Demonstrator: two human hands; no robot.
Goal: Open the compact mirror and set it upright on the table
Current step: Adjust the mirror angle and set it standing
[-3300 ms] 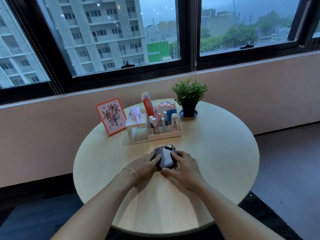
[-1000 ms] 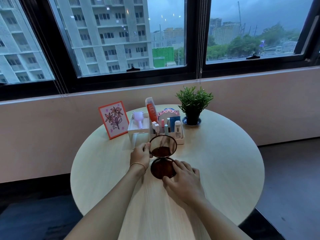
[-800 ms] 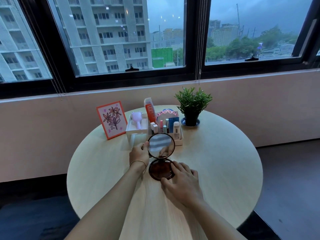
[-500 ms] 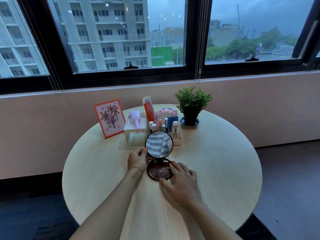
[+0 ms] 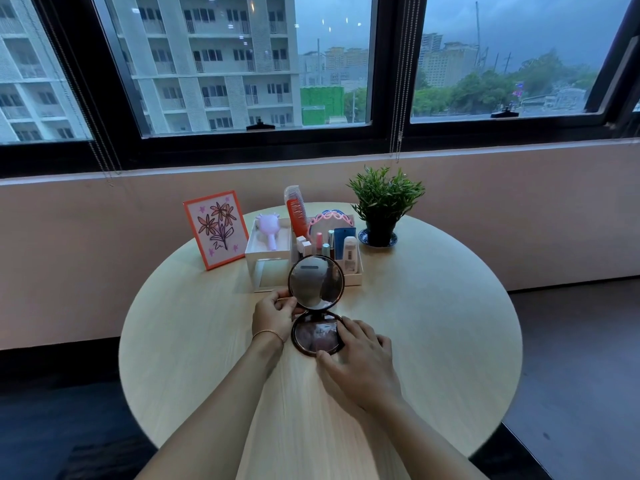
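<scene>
The round compact mirror (image 5: 316, 284) with a dark brown rim stands open in the middle of the round wooden table (image 5: 433, 323). Its lower half lies flat on the wood and its lid is raised nearly upright, glass facing me. My left hand (image 5: 275, 315) pinches the lid's left edge near the hinge. My right hand (image 5: 360, 363) rests on the lower half's right and front rim, fingers spread, holding it down.
Just behind the mirror stands a white organizer (image 5: 270, 261) with a lilac brush, an orange comb (image 5: 296, 211) and several cosmetics. A framed flower picture (image 5: 216, 233) leans at the back left; a potted plant (image 5: 382, 206) is at the back right. A wall and windows lie beyond.
The shut compact has been opened: the lid swung up from a low tilt to nearly upright. Both hands kept their places at the lid's edge and the base.
</scene>
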